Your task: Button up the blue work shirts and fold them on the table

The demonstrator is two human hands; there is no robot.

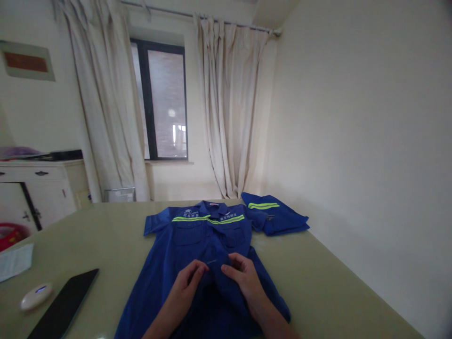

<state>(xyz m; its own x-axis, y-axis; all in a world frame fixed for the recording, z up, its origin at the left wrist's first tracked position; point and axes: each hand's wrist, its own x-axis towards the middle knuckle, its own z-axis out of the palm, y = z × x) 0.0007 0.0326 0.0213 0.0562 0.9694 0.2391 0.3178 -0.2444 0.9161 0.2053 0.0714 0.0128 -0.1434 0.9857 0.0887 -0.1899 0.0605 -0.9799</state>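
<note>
A blue short-sleeved work shirt (190,234) lies face up on the table, its collar pointing away from me and a yellow-green stripe across the chest. My left hand (190,278) pinches the cloth of its lower front. Opposite it, my right hand (243,275) grips the same front between thumb and fingers. Between the hands the fabric is lifted a little, and a small light mark shows on it. Whether a button sits in the fingers is too dark to tell. The shirt's hem runs out of view at the bottom.
A folded blue garment (282,219) with a matching stripe lies at the back right, touching the shirt's sleeve. On the left of the table (116,245) are a black flat device (65,306), a white oval object (36,296) and a paper (16,262). A wall (370,165) borders the right side.
</note>
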